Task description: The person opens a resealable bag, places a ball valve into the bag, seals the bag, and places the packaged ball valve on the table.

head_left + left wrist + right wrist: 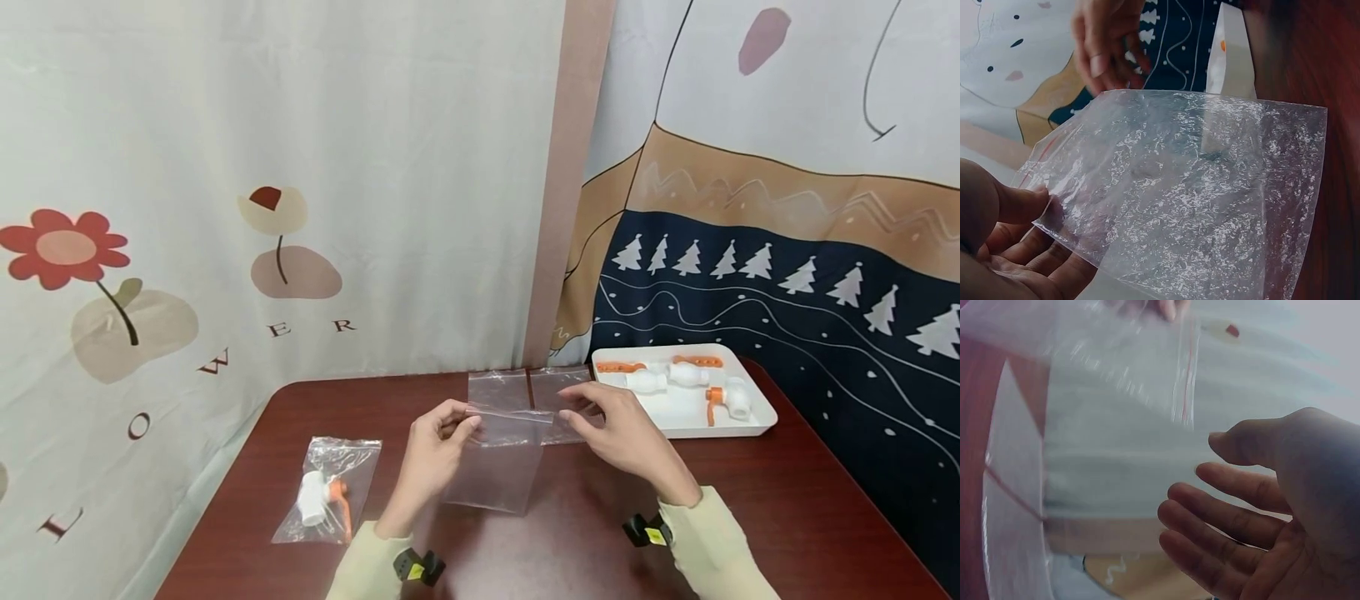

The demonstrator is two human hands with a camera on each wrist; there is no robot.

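A clear zip bag (pixel 495 479) hangs over the table, its zip edge at the top. At the left end of that edge, my left hand (pixel 435 446) pinches it between thumb and fingers. In the left wrist view the thumb lies on the crinkled film (pixel 1191 187) near the red zip line. My right hand (pixel 618 429) is held beside the other end of the zip edge, fingers relaxed and spread. The right wrist view shows a gap between its fingertips (pixel 1207 470) and the bag's zip strip (pixel 1186 381). Nothing shows inside the bag.
Flat clear bags (pixel 498 385) lie at the table's back edge, behind the hands. A white tray (pixel 678 432) at back right holds several white plastic fittings (pixel 738 398) and orange levers (pixel 697 361). At left lies another bag (pixel 363 467) containing a white fitting with an orange lever.
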